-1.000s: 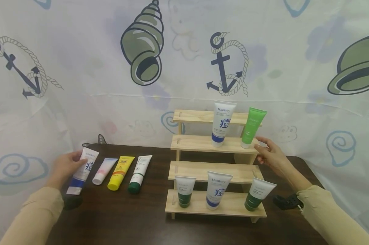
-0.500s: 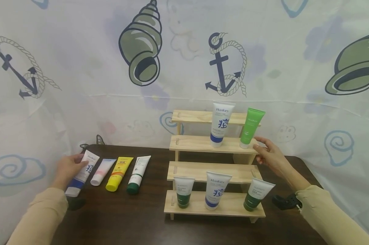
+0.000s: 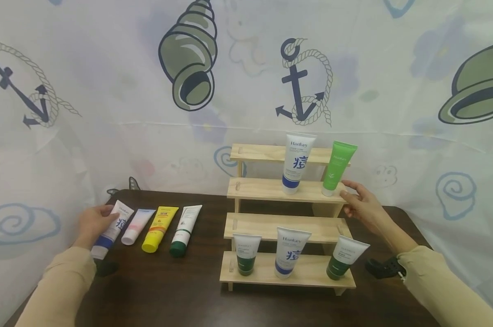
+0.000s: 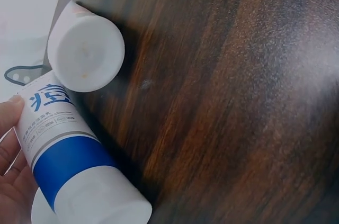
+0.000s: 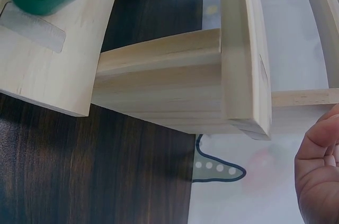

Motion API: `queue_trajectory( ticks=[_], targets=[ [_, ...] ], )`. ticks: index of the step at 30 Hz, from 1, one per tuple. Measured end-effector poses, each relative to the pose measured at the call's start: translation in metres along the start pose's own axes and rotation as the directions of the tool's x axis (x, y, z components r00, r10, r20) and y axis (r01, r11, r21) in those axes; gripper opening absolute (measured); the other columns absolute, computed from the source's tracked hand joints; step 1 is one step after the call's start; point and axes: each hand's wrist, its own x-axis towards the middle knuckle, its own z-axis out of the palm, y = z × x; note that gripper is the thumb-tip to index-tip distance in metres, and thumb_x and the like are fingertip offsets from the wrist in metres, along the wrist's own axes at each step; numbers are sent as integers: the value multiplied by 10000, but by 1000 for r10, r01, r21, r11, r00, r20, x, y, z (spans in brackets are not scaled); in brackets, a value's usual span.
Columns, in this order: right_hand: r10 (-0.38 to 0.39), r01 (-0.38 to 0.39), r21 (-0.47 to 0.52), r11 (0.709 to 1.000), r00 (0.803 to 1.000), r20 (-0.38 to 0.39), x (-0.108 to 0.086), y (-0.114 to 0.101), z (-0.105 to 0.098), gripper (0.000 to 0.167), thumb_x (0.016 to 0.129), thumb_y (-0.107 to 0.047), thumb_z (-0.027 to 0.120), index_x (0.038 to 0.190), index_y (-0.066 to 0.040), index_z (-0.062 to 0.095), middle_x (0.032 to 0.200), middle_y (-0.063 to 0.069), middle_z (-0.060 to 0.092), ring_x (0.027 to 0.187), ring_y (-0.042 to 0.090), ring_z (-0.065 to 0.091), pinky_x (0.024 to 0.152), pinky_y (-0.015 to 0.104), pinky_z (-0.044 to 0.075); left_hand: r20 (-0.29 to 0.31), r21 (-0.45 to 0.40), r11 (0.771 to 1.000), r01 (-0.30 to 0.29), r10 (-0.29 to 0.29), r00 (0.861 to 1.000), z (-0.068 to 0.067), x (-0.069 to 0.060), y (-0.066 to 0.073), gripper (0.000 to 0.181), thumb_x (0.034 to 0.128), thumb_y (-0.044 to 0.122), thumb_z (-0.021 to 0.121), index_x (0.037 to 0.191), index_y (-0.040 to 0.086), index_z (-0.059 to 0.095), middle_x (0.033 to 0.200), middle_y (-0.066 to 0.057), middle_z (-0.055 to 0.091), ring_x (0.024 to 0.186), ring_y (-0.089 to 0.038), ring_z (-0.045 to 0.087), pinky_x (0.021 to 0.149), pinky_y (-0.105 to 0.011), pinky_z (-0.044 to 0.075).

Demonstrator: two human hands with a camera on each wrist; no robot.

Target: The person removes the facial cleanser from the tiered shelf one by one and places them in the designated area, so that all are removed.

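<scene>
My left hand holds a white tube with a blue band at the table's left edge; in the left wrist view its thumb lies on the tube. On the right, my right hand is at the right end of the upper shelf, its fingers bent beside the base of a green tube. A white and blue tube stands on that same shelf. In the right wrist view part of the right hand shows at the right edge.
Left on the dark table lie a pink-white tube, a yellow tube and a white tube with a green cap. Three tubes stand on the lowest shelf: two white-green, one white-blue between them.
The left hand and its tube have shifted slightly right, closer to the pink-white tube. The right hand stays by the upper shelf's end.
</scene>
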Motion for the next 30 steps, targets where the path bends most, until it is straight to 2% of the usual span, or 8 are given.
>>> queue_trajectory(
  ticks=[6,15,25,30],
  targets=[
    [-7,7,-7,1000,1000,-1,0,-3,2,711,973,-363,484,1496,-60,110,784,-66,546,625,30,500,571,182,465,-8,7,1000,20,-19,1000,3,1,-1,449,919,200,559,1204,-144,519,1137,-352,560,1006,-503,528,765,-490,421],
    [-15,15,9,1000,1000,-6,-1,-3,0,699,974,-348,488,1490,-50,122,758,-79,549,613,26,501,559,179,464,-49,24,1000,20,-18,999,5,4,-1,428,912,184,553,1172,-155,533,1122,-347,564,1030,-527,504,830,-538,390],
    [-25,25,-8,1000,1000,0,-3,0,0,691,979,-345,478,1490,-48,119,765,-68,554,615,27,502,559,184,467,-28,-30,993,115,-116,993,8,1,-4,445,933,181,514,1189,-183,505,1210,-374,495,1101,-530,454,901,-570,373],
    [-23,23,-6,1000,1000,1,-4,0,2,694,977,-349,482,1487,-45,121,760,-65,545,612,28,500,559,183,467,-23,-23,990,139,-140,990,10,1,-8,446,943,188,503,1196,-179,501,1217,-371,491,1108,-528,448,911,-570,361]
  ],
)
